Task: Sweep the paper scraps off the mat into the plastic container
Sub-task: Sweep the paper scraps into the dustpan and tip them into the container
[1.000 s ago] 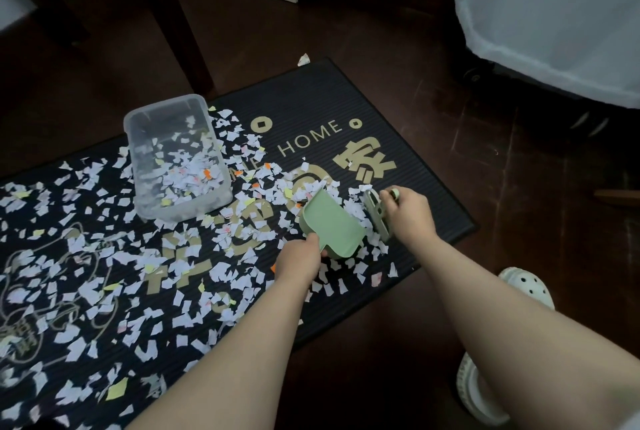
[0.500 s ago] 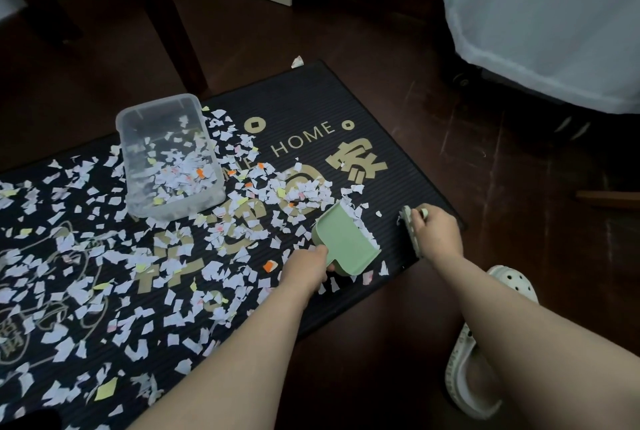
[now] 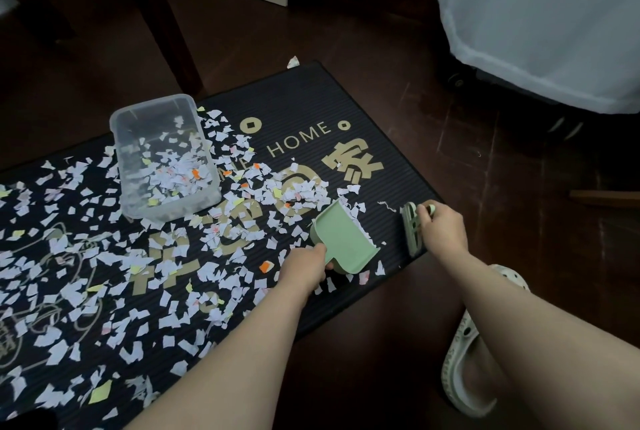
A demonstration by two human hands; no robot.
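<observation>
Paper scraps [image 3: 304, 194], mostly white with a few yellow, orange and pink bits, lie scattered over most of the black ribbed mat [image 3: 398, 166]. They are thickest around the gold lettering in the middle and thin out at the right end. One stray scrap [image 3: 292, 62] sits on the dark wood floor [image 3: 485, 187] just past the mat's far edge. Clear plastic container [image 3: 152, 106] stands on the mat's far-left part, open-topped, with a heap of scraps inside and loose scraps all round its base. Left hand [image 3: 304, 265] grips the handle of a pale green dustpan [image 3: 341, 239], tilted with its mouth toward the right and scraps along its lip. Right hand [image 3: 441, 227] grips a small green brush [image 3: 410, 228], set on the mat near its right edge, apart from the dustpan. Dark furniture leg [image 3: 169, 20] stands on the floor behind the container. White draped cloth [image 3: 519, 13] is at top right. White perforated slipper [image 3: 464, 381] sits on the floor by the right forearm.
</observation>
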